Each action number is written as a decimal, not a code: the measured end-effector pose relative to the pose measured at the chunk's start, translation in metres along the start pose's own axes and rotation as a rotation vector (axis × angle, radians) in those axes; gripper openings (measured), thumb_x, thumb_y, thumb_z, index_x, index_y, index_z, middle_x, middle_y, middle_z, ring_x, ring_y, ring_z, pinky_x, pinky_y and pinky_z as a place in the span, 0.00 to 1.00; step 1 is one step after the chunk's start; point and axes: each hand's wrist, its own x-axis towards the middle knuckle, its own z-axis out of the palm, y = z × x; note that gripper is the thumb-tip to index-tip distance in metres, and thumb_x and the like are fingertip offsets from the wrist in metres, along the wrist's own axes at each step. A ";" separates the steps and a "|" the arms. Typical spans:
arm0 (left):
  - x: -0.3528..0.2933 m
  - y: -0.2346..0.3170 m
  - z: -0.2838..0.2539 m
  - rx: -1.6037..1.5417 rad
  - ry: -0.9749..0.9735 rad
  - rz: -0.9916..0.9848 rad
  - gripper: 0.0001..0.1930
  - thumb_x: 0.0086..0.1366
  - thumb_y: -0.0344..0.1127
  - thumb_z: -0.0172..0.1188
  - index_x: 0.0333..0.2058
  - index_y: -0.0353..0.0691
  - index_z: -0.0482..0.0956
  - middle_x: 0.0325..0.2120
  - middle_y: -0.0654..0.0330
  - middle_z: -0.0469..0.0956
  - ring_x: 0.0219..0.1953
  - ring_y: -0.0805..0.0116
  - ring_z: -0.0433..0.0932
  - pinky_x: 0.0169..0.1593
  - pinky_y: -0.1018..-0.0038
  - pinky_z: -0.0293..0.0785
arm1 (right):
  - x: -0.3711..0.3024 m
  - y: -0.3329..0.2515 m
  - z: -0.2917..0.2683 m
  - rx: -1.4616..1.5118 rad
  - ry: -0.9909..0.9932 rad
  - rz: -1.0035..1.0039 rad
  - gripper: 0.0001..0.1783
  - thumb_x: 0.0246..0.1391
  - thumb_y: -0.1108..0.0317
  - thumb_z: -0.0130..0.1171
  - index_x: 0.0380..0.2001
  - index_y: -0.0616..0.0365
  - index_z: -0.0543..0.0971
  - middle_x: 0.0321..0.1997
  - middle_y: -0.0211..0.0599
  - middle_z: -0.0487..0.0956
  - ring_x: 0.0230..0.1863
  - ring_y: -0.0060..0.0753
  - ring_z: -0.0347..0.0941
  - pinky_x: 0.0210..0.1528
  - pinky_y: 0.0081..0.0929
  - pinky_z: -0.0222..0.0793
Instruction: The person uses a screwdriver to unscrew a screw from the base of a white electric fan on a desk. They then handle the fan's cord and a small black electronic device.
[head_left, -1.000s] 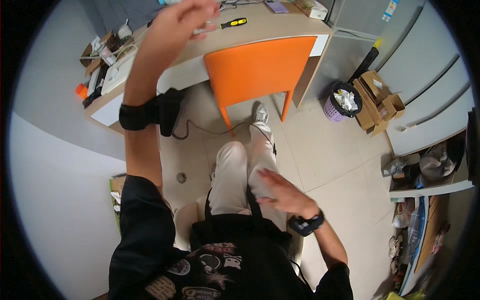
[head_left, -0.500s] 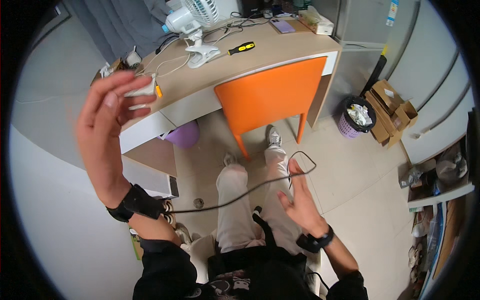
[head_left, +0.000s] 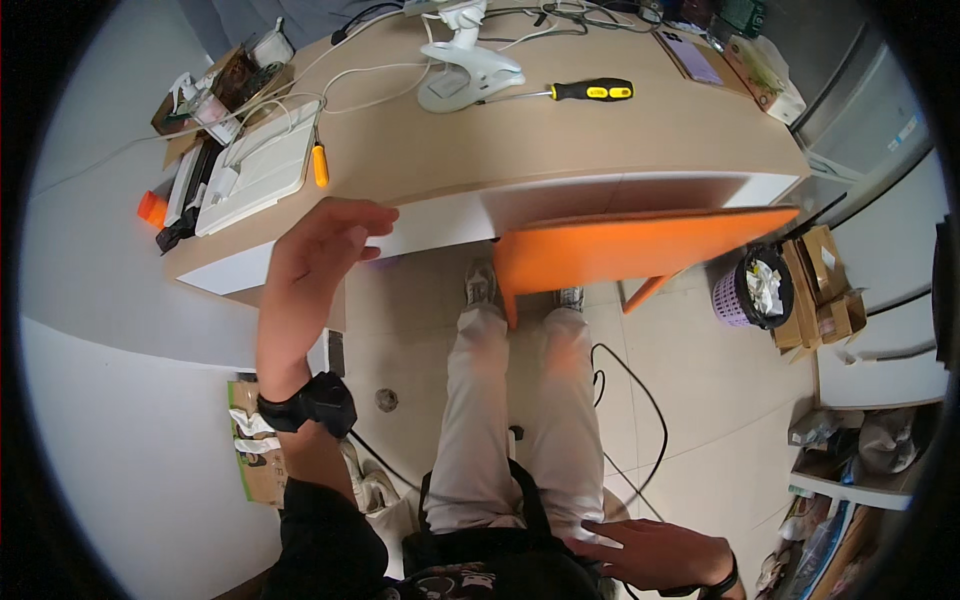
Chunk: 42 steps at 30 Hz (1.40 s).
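My left hand [head_left: 325, 245] hovers in front of the desk's near left edge, its fingers loosely bent, holding nothing I can see. A black band with a small box [head_left: 325, 400] circles that wrist, and a black cable [head_left: 380, 460] runs from it. My right hand [head_left: 655, 552] is low beside my right thigh, fingers stretched out and holding nothing visible. The cable loop [head_left: 660, 430] hangs to the right of my legs. On the desk [head_left: 400, 155] lie a small orange-handled screwdriver [head_left: 320, 165] and a larger black-and-yellow screwdriver [head_left: 592, 90].
An orange chair [head_left: 630, 250] stands against the desk front. A white clip-on fan [head_left: 470, 75], a white flat panel [head_left: 260, 170] and a purple phone [head_left: 690, 58] are on the desk. To the right stand a waste basket [head_left: 735, 300] and cardboard boxes [head_left: 825, 265].
My view has come nearer the desk. My right hand has dropped toward my thigh, away from the cable in front of my legs. My left hand has moved lower and to the right.
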 end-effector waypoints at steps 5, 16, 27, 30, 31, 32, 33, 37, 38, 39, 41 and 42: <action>0.041 -0.027 0.006 0.131 -0.022 0.048 0.12 0.69 0.26 0.53 0.49 0.35 0.77 0.48 0.60 0.79 0.52 0.71 0.76 0.55 0.71 0.72 | -0.016 -0.007 -0.056 -0.247 0.269 -0.303 0.29 0.66 0.61 0.52 0.68 0.49 0.63 0.69 0.43 0.65 0.63 0.47 0.68 0.61 0.38 0.68; 0.081 -0.075 0.028 1.065 -0.009 0.348 0.34 0.60 0.31 0.63 0.65 0.48 0.64 0.68 0.50 0.58 0.69 0.47 0.56 0.70 0.55 0.54 | -0.047 -0.053 -0.203 -0.457 0.932 -0.321 0.27 0.49 0.74 0.65 0.56 0.53 0.77 0.61 0.44 0.73 0.56 0.48 0.75 0.55 0.39 0.75; 0.083 -0.062 0.025 1.091 -0.139 0.236 0.39 0.58 0.30 0.63 0.68 0.49 0.59 0.70 0.45 0.50 0.70 0.40 0.50 0.71 0.50 0.48 | -0.007 -0.025 -0.336 -0.543 1.100 0.077 0.36 0.58 0.69 0.53 0.70 0.57 0.57 0.73 0.55 0.57 0.75 0.55 0.48 0.74 0.41 0.49; 0.083 -0.057 0.021 1.049 -0.177 0.237 0.40 0.57 0.30 0.63 0.69 0.49 0.58 0.71 0.44 0.48 0.71 0.39 0.48 0.72 0.49 0.47 | 0.008 -0.013 -0.360 -0.652 1.087 0.167 0.38 0.56 0.70 0.51 0.70 0.59 0.56 0.74 0.54 0.53 0.76 0.52 0.45 0.76 0.42 0.46; 0.084 -0.056 0.021 1.038 -0.196 0.234 0.41 0.56 0.31 0.64 0.69 0.49 0.58 0.71 0.44 0.47 0.71 0.39 0.48 0.72 0.49 0.46 | 0.010 -0.009 -0.367 -0.693 1.057 0.229 0.40 0.54 0.71 0.50 0.71 0.60 0.54 0.76 0.51 0.51 0.77 0.51 0.42 0.76 0.42 0.44; 0.085 -0.055 0.020 1.028 -0.216 0.232 0.42 0.56 0.31 0.64 0.69 0.49 0.58 0.71 0.44 0.47 0.71 0.39 0.48 0.72 0.50 0.46 | 0.012 -0.004 -0.372 -0.682 1.064 0.237 0.40 0.54 0.71 0.50 0.71 0.60 0.54 0.76 0.51 0.51 0.77 0.51 0.42 0.76 0.42 0.44; 0.085 -0.055 0.019 1.029 -0.223 0.239 0.42 0.56 0.31 0.64 0.69 0.49 0.58 0.71 0.44 0.47 0.71 0.39 0.48 0.72 0.50 0.46 | 0.016 0.001 -0.379 -0.650 1.030 0.251 0.40 0.54 0.71 0.50 0.71 0.61 0.54 0.76 0.50 0.51 0.77 0.51 0.44 0.76 0.42 0.44; 0.085 -0.054 0.014 1.011 -0.243 0.254 0.42 0.55 0.31 0.64 0.69 0.49 0.58 0.70 0.42 0.48 0.70 0.38 0.49 0.71 0.49 0.47 | 0.020 -0.011 -0.391 -0.568 1.029 0.260 0.34 0.53 0.72 0.53 0.64 0.63 0.61 0.64 0.54 0.61 0.62 0.56 0.66 0.68 0.44 0.60; 0.084 -0.054 0.013 1.022 -0.246 0.266 0.41 0.55 0.32 0.64 0.69 0.49 0.58 0.69 0.40 0.49 0.69 0.37 0.51 0.70 0.48 0.49 | 0.021 -0.018 -0.392 -0.535 1.025 0.288 0.30 0.53 0.72 0.55 0.61 0.64 0.64 0.59 0.55 0.64 0.56 0.57 0.71 0.63 0.45 0.66; 0.084 -0.054 0.012 1.020 -0.251 0.270 0.41 0.55 0.32 0.64 0.69 0.49 0.58 0.69 0.40 0.49 0.69 0.37 0.51 0.70 0.48 0.49 | 0.022 -0.017 -0.392 -0.531 1.027 0.293 0.30 0.53 0.72 0.55 0.61 0.64 0.64 0.59 0.55 0.64 0.56 0.57 0.71 0.63 0.45 0.66; 0.082 -0.056 0.013 1.008 -0.231 0.282 0.41 0.56 0.32 0.64 0.69 0.49 0.58 0.69 0.40 0.49 0.69 0.36 0.51 0.70 0.47 0.49 | 0.026 -0.014 -0.391 -0.655 1.080 0.321 0.23 0.53 0.71 0.58 0.52 0.65 0.70 0.52 0.54 0.67 0.49 0.57 0.74 0.56 0.46 0.70; 0.082 -0.055 0.014 1.009 -0.238 0.283 0.41 0.56 0.32 0.64 0.69 0.49 0.58 0.69 0.40 0.49 0.69 0.36 0.51 0.70 0.47 0.49 | 0.027 -0.013 -0.391 -0.647 1.080 0.323 0.23 0.53 0.71 0.58 0.52 0.65 0.70 0.52 0.54 0.67 0.49 0.57 0.74 0.56 0.46 0.70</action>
